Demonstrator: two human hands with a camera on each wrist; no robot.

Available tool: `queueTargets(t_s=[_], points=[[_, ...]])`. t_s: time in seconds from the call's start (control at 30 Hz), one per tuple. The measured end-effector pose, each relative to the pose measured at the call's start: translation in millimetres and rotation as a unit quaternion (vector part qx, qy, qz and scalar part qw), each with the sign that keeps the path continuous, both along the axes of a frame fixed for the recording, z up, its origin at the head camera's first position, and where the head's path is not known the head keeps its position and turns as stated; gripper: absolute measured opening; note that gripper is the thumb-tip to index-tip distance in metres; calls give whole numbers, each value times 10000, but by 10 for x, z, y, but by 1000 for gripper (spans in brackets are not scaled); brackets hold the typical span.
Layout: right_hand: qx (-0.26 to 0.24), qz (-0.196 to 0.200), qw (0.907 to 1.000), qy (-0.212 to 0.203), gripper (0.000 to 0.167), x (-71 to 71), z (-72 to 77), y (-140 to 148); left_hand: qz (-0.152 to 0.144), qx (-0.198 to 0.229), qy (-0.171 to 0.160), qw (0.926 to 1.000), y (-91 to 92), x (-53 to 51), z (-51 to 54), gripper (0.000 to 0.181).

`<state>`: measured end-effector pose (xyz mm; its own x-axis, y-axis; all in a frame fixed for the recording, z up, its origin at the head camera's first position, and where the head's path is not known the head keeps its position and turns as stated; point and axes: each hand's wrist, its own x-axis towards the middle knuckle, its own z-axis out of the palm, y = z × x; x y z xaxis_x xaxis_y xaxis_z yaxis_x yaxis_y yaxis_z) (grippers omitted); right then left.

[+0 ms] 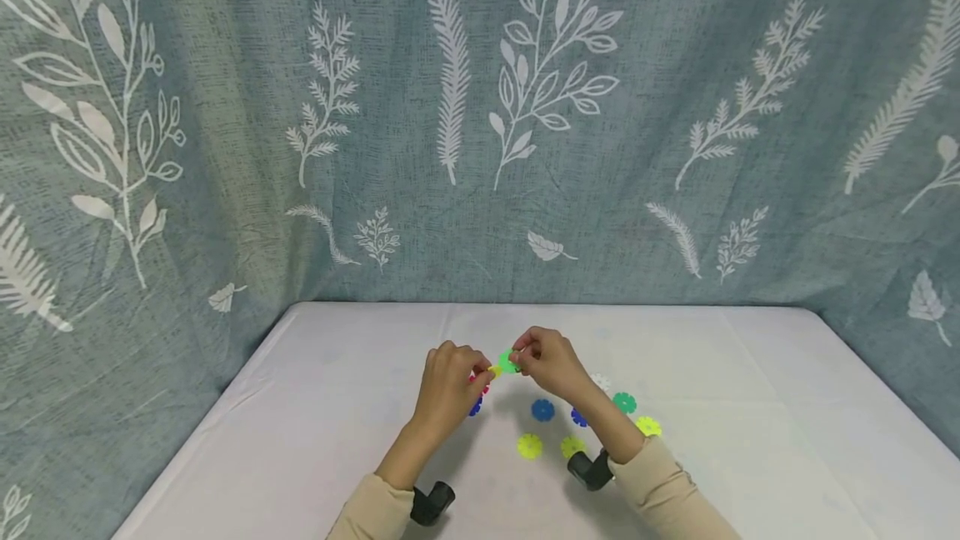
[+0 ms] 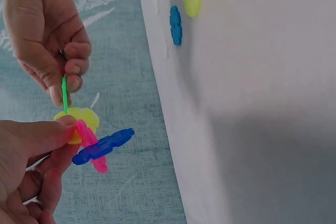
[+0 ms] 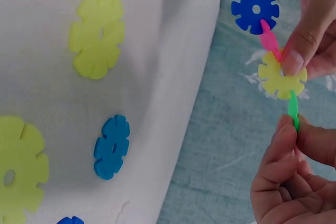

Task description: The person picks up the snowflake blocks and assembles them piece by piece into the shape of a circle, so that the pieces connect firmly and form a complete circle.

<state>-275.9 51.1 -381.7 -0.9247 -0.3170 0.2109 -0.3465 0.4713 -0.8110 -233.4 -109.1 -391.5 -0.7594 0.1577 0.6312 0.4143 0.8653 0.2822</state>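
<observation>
Right wrist view: left fingers [image 3: 295, 61] closed, pinching yellow flower [image 3: 271, 82].
Right fingers [image 3: 279, 148]: closed, pinching green flower [image 3: 293, 107].
Both flowers: likely best lined up straight, then pushed gently.

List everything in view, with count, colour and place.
Table: 1, white, foreground
Linked discs: 3, blue, pink, yellow, held aloft
Held disc: 1, green, at linked yellow's edge
Yellow discs: 3, yellow, table
Blue discs: 2, blue, table
Green disc: 1, green, table
White disc: at least 1, white, table
Curtain: 1, teal, background
Devices: 2, black, beside sleeves
Sleeves: 2, beige, lower edge
Left grip: 1, bare, pinching linked yellow disc
Right grip: 1, bare, pinching held disc
</observation>
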Motion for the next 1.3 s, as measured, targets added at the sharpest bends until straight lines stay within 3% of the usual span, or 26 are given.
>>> queueTargets(t_s=[0.37, 0.47, 0.7, 1.0, 1.17, 1.3], points=[[-202, -320, 9993, -58, 6, 70, 9, -88, -179, -200, 962, 9950, 54, 5, -30, 14], [-217, -291, 9993, -23, 6, 94, 15, -97, -191, -162, 884, 9958, 64, 24, -36, 14], [-180, 92, 9998, 29, 6, 54, 17, -16, 45, -1, 318, 9995, 58, 60, -24, 15], [-60, 235, 9997, -9, 16, 45, 14, -19, 112, -227, 139, 9996, 108, 68, -10, 43], [-78, 118, 9999, -8, 11, 37, -4, -29, 63, -178, 23, 9998, 124, 64, -17, 44], [-110, 184, 9997, -73, 12, 47, -18, -49, 26, -263, 126, 9996, 134, 41, -41, 40]])
